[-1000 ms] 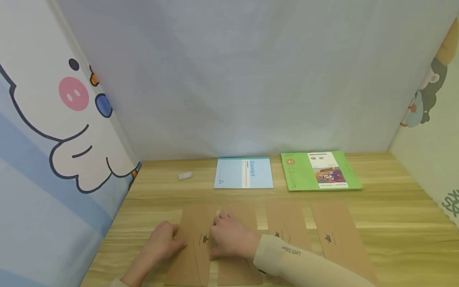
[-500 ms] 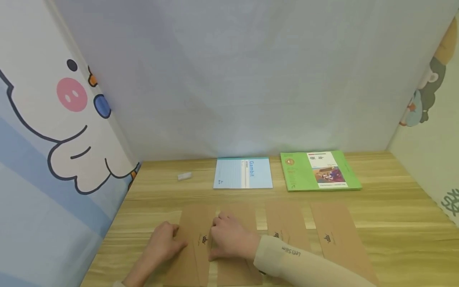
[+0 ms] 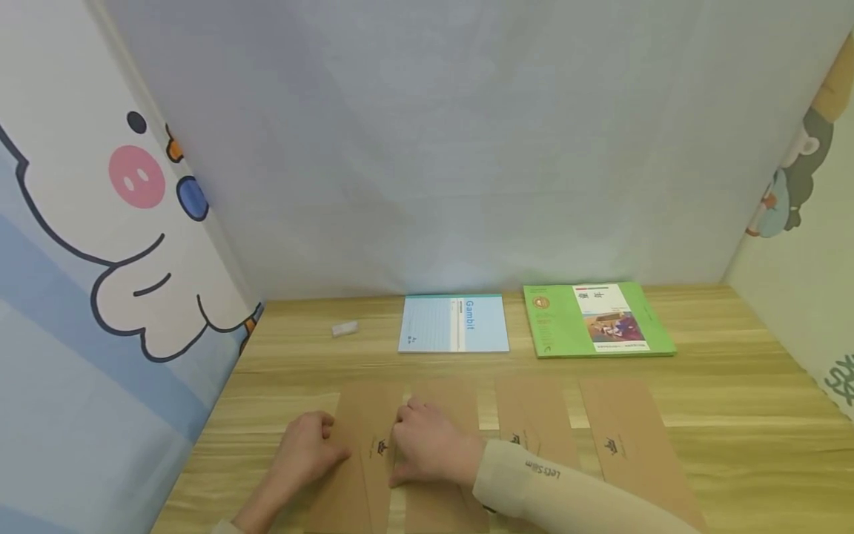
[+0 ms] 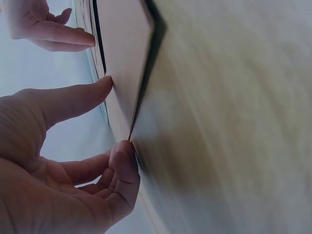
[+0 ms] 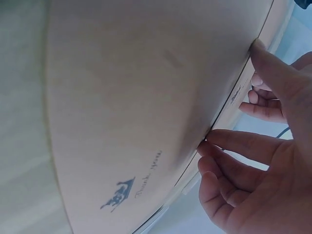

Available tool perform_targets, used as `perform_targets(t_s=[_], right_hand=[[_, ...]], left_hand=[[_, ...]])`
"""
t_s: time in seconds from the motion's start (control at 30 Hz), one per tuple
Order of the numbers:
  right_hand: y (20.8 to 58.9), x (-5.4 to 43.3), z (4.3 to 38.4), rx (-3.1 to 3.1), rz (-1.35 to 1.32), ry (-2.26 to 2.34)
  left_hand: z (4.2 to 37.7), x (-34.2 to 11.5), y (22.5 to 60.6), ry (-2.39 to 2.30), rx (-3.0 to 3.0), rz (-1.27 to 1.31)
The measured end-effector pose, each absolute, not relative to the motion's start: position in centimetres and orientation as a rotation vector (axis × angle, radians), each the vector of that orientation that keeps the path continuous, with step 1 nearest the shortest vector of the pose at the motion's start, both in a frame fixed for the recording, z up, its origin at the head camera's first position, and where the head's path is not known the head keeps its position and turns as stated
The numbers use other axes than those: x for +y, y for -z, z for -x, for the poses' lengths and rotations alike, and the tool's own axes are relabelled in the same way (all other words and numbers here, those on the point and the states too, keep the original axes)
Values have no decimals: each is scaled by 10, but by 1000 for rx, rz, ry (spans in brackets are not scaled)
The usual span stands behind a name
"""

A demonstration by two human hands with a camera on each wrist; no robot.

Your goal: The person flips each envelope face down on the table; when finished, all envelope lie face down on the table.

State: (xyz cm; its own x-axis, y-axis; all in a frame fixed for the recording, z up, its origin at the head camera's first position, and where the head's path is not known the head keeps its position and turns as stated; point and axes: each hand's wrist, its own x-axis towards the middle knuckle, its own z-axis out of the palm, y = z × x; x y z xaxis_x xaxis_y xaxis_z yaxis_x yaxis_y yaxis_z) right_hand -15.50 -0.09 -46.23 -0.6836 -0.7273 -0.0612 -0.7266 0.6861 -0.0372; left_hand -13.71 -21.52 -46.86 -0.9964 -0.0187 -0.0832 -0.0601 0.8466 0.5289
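Observation:
A brown kraft-paper envelope with a small dark print lies leftmost in a row of such envelopes. My left hand holds its left edge; in the left wrist view the thumb rests on top of the paper, and a curled fingertip meets the edge. Along the opposite edge my right hand has its thumb and fingertips, reaching over the second envelope. In the right wrist view, that second envelope fills the foreground with its printed logo. The right forearm hides part of the row.
Two more brown envelopes lie to the right, a third one and a fourth one. Behind the row are a blue notebook, a green book and a small white block. Pale curtains surround the wooden table.
Both hands stay at the edges of the leftmost envelope. The head view shifts only slightly; nothing else has visibly moved.

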Motion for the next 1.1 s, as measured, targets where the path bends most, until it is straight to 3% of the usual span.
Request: perform_targets(t_s=[0.57,1.1], right_hand=[[462,-4,155,2844,1218,-44],[462,-6,158,2832,1247,-20]], left_hand=[[139,-220,463,-882,2956,101],[140,-234,451,-1459,2745,86]])
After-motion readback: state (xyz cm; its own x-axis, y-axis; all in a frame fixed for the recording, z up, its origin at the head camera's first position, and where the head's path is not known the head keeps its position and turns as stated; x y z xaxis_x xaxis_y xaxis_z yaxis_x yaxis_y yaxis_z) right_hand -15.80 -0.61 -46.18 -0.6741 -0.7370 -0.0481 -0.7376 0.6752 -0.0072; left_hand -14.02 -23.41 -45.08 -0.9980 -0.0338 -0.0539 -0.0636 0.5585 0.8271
